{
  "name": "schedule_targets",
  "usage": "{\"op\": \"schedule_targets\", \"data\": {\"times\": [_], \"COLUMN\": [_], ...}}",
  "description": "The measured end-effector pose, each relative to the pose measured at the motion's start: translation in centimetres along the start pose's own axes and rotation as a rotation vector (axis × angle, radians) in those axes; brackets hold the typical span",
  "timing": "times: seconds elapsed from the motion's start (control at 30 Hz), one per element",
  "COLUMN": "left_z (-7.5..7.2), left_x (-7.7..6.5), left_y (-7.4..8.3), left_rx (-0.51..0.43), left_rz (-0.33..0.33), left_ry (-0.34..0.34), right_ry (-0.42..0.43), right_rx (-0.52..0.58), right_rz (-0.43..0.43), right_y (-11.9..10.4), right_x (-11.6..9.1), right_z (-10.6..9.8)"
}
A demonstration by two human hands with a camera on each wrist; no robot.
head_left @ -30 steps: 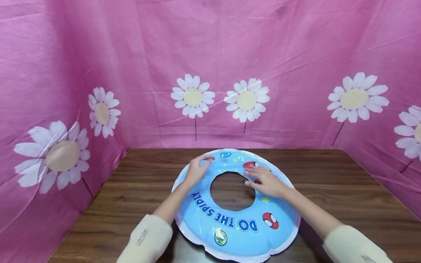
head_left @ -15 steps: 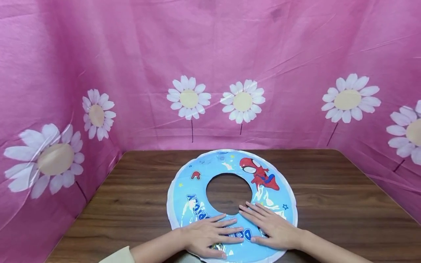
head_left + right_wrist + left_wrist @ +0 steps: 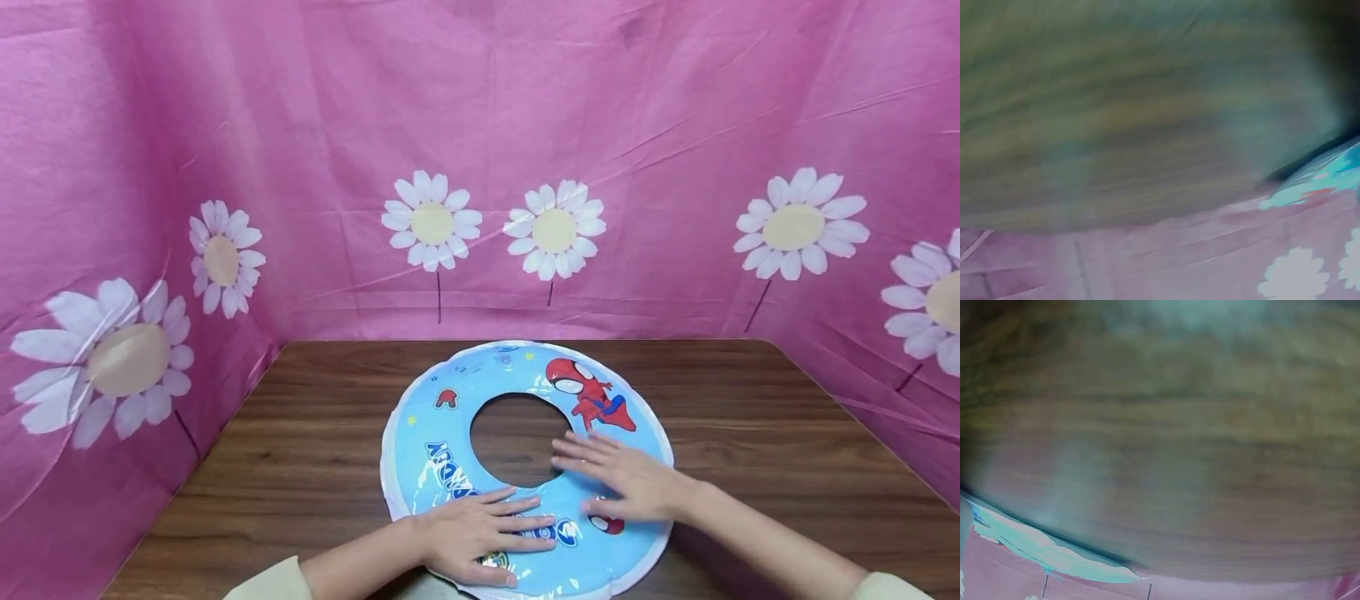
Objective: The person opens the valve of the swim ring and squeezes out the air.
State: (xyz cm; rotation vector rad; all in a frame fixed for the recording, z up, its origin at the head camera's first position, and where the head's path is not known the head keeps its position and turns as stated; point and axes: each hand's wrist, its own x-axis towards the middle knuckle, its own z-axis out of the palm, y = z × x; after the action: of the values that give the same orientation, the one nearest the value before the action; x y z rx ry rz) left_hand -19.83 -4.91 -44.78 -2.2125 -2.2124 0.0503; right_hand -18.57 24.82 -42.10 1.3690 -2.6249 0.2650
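Observation:
A light blue swim ring [image 3: 427, 417] with a white rim, cartoon prints and lettering lies flat on the table. In the head view my left hand [image 3: 480, 537] rests on its near part, fingers straight and spread across the letters. To the right, my right hand [image 3: 630, 479] lies over the ring with its fingers extended, their tips reaching the edge of the centre hole. Both wrist views catch only a sliver of the ring, in the lower left of the left one [image 3: 1054, 553] and at the right edge of the other; neither shows the fingers.
The brown wood-grain table [image 3: 315, 433] extends left and right of the ring. A pink cloth [image 3: 480, 108] printed with white daisies hangs behind the table and along both sides.
Both hands came from the ring's far and right parts to its near part, left hand flat. Since then the right hand has shifted slightly away and to the right; the left has stayed.

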Motion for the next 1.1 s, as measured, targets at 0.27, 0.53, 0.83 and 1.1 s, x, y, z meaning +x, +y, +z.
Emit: {"op": "schedule_targets", "data": {"times": [0.27, 0.53, 0.83, 1.1], "left_z": [0.0, -0.4, -2.4, -4.9], "left_x": [-0.2, -0.8, -2.2, -0.6], "left_y": [0.3, 0.5, 0.1, -8.6], "left_rx": [-0.058, -0.033, 0.190, 0.172], "left_rz": [-0.010, -0.052, -0.283, -0.746], "left_ry": [-0.014, 0.173, 0.495, 0.429], "right_ry": [0.003, 0.087, 0.246, 0.319], "right_rx": [-0.009, 0.109, 0.149, -0.050], "right_rz": [0.216, 0.192, 0.179, 0.359], "right_y": [3.5, 4.0, 4.3, 6.8], "right_x": [-1.4, -1.2, -0.4, 4.6], "right_z": [2.4, 2.7, 0.4, -0.9]}}
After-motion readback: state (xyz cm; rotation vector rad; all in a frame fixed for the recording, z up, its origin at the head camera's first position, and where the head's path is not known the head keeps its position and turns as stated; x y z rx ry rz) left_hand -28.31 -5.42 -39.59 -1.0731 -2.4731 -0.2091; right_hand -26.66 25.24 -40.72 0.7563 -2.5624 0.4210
